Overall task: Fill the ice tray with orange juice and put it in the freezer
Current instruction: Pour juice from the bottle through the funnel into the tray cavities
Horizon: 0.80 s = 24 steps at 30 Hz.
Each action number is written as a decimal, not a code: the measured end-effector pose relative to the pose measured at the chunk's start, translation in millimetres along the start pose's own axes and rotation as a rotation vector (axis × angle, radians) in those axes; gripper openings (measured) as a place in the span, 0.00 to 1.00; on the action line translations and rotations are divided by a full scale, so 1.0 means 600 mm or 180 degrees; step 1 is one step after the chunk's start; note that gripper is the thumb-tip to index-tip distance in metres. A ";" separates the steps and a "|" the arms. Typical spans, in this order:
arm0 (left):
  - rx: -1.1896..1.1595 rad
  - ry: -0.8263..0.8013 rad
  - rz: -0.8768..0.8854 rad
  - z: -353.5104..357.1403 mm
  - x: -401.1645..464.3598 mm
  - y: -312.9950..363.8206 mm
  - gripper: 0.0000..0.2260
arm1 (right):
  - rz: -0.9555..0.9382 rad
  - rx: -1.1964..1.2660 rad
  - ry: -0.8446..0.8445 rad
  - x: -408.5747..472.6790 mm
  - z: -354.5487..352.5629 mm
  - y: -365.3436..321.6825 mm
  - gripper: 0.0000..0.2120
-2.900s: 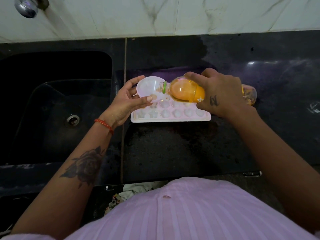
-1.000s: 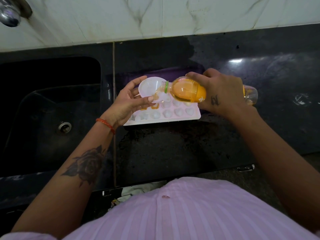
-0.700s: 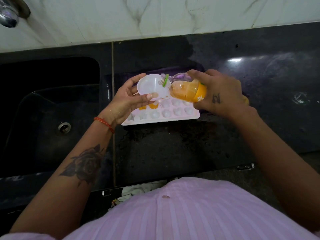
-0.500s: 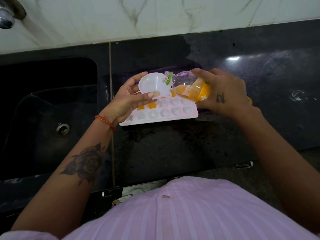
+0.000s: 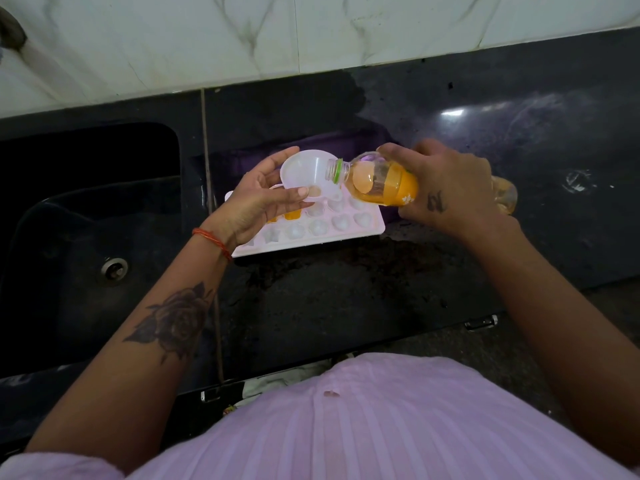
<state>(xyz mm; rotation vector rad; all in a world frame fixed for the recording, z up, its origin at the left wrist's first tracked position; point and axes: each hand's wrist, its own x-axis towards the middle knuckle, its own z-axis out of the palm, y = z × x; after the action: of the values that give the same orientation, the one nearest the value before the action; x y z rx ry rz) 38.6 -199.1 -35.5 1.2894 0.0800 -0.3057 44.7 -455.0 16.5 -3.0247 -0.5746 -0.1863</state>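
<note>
Juice shows orange in a few cells of the tray (image 5: 346, 227), near its left middle, partly hidden behind the left hand (image 5: 256, 202). The tray is white, lies flat on the dark table (image 5: 346, 306) at the centre of the frame, and its other visible cells, shaped as hearts and stars, look pale and unfilled.

The left hand holds a white funnel (image 5: 304, 176) over the tray's upper left part, thumb pressed along the funnel's near side and fingers curled round the far rim. The funnel's spout points down toward the cells; whether it touches the tray cannot be told.

The right hand (image 5: 446, 188) grips a clear bottle (image 5: 377, 181) lying nearly on its side, fingers wrapped over its body, its base sticking out to the right of the hand. The open neck, with a green ring, sits at the funnel's right rim. Orange juice fills part of the bottle's lower side, with an orange label band near the hand.

A black sink (image 5: 86, 220) with a metal drain fills the left of the frame, just beside the tray's left end. White marbled wall tile (image 5: 311, 36) runs along the top. A red thread bracelet (image 5: 213, 242) circles the left wrist, and a rose tattoo marks that forearm. A pale pink striped shirt (image 5: 381, 427) fills the bottom.
</note>
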 end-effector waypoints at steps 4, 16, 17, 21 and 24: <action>0.0008 0.0025 -0.0041 0.003 -0.001 0.000 0.34 | -0.0027 -0.0124 0.0004 0.001 -0.002 0.001 0.36; 0.0156 0.0102 -0.0026 0.000 0.000 -0.002 0.29 | -0.0109 -0.0298 0.0052 0.005 -0.007 0.001 0.35; 0.0144 0.0105 -0.0027 0.000 0.000 -0.001 0.29 | -0.0104 -0.0291 0.0049 0.006 -0.007 0.001 0.35; 0.0027 0.0077 -0.0043 0.000 0.001 0.002 0.32 | -0.0034 -0.0132 -0.0010 0.008 -0.005 0.001 0.36; 0.0034 0.0087 -0.0042 -0.001 0.001 0.004 0.33 | 0.0033 0.0113 -0.0042 0.005 -0.002 -0.002 0.36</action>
<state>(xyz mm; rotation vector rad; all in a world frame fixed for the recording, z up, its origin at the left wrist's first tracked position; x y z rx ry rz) 40.0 -198.3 -33.3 1.3042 0.1100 -0.3001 47.2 -453.0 18.4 -2.9963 -0.5570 -0.1542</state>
